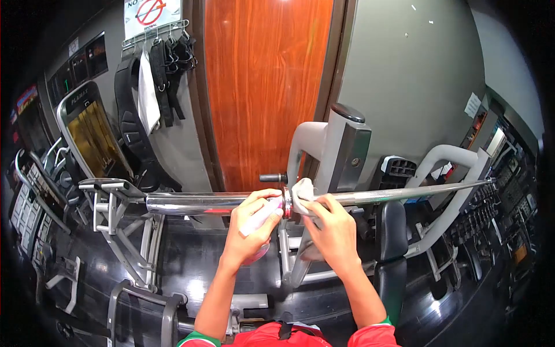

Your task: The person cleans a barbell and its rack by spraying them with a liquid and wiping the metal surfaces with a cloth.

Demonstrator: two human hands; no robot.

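A steel barbell runs across the view at hand height, its thick shiny sleeve to the left. My left hand is wrapped round a white and pink spray bottle, held right at the sleeve beside the bar's collar. Part of the bottle is hidden behind my fingers and palm. A crumpled grey cloth is in my right hand, pressed against the bar just right of the collar. Both hands are close together, on either side of the collar.
A grey rack upright stands behind the bar, with a black padded bench to its right. Straps and a white cloth hang left of the wooden door. Exercise machines stand at the left on the dark floor.
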